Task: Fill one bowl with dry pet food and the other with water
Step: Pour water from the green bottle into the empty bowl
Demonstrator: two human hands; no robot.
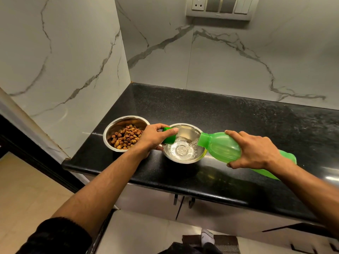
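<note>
A black speckled countertop runs from the middle of the frame to the right edge, set into a corner of white marble-veined wall tiles. A switch plate with a socket sits at the top of the frame, right of centre. Pale floor tiles fill the lower left, and cabinet fronts with dark handles show beneath the counter edge.

Two steel bowls stand side by side near the counter's left end, rims close together. The left bowl, left of centre, holds brown and tan dry pet food heaped on its floor. The right bowl, at centre, holds clear, rippling water.

The right hand, right of centre, is wrapped around a translucent green bottle tipped nearly level, its uncapped mouth over the right bowl's rim, with water running out into the bowl. The left hand rests between the two bowls, fingers closed on a green bottle cap held at the right bowl's left rim. A dark sleeve covers the left upper arm at the lower left.
</note>
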